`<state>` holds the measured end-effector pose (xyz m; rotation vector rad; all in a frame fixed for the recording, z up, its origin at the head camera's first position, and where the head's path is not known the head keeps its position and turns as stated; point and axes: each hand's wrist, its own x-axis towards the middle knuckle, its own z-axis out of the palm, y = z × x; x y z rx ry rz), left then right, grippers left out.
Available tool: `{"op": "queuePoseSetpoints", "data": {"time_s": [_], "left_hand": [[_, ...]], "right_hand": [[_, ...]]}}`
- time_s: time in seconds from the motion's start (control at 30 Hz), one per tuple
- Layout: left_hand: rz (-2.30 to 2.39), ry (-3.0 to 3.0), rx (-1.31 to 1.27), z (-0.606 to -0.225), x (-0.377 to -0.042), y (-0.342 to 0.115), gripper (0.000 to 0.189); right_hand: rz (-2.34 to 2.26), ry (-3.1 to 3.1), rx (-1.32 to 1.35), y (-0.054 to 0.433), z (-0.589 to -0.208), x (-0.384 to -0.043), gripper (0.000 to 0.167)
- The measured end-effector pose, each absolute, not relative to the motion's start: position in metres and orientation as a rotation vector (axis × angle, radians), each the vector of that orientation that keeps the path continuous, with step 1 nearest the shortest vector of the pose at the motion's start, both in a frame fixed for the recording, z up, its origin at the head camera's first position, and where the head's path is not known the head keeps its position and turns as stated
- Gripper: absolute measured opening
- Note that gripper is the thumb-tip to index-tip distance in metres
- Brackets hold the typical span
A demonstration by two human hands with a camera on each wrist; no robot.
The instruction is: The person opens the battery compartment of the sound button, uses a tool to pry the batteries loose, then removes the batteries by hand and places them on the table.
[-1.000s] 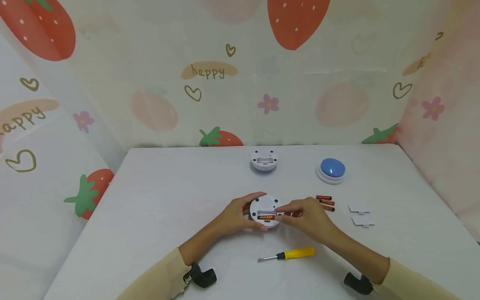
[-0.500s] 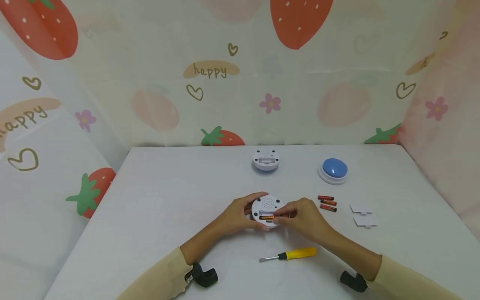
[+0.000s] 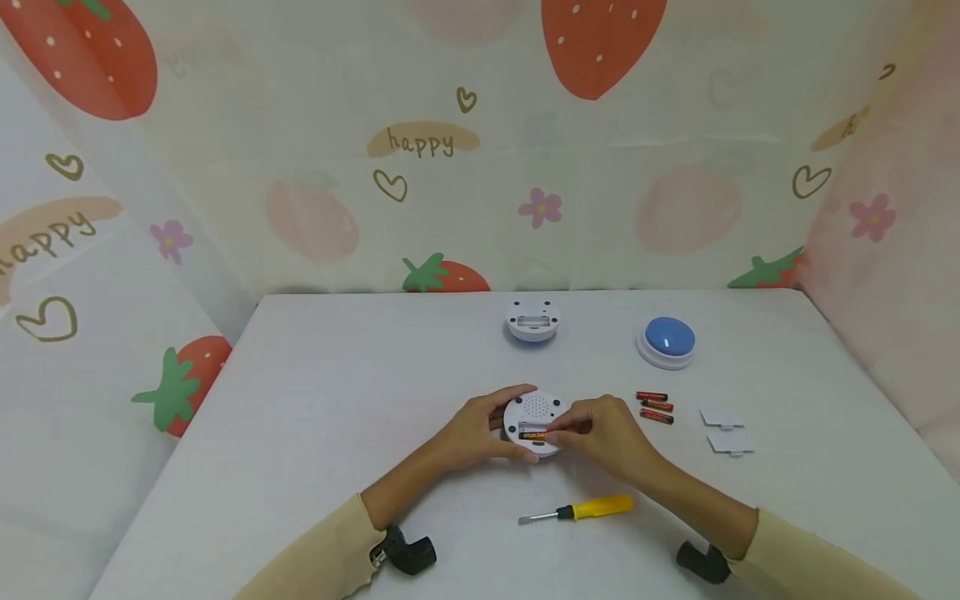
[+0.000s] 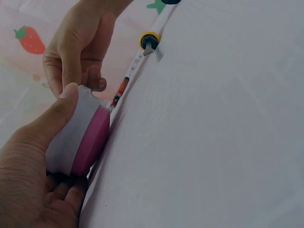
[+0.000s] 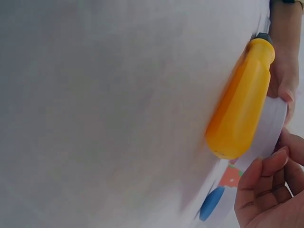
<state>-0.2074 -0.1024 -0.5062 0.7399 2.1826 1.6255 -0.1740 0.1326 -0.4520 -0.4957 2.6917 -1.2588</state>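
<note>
Button (image 3: 536, 406): between left hand's (image 3: 474, 435) thumb and fingers, which grip its rim, spread wide. Battery (image 3: 531, 436): at the button's bay (image 3: 532, 426), right end pinched by right hand's (image 3: 611, 435) nearly closed thumb and forefinger. Pink dome (image 4: 93, 138): in left wrist view, hidden from head view.

Soft, diffuse light; faint shadows.
</note>
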Motion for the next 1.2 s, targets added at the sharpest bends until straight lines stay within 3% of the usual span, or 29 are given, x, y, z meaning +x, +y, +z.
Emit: {"op": "queuePoseSetpoints", "data": {"time_s": [0.43,1.2], "left_hand": [[1.613,2.195,0.724,-0.508,-0.207,-0.103,0.091],[1.580,2.242,0.716,-0.506,-0.206,-0.100,0.093]], "right_hand": [[-1.291,2.673,-0.525,0.139,-0.444,-0.170,0.011],[-1.172,2.811,-0.412,0.204,-0.443,-0.153,0.012]]}}
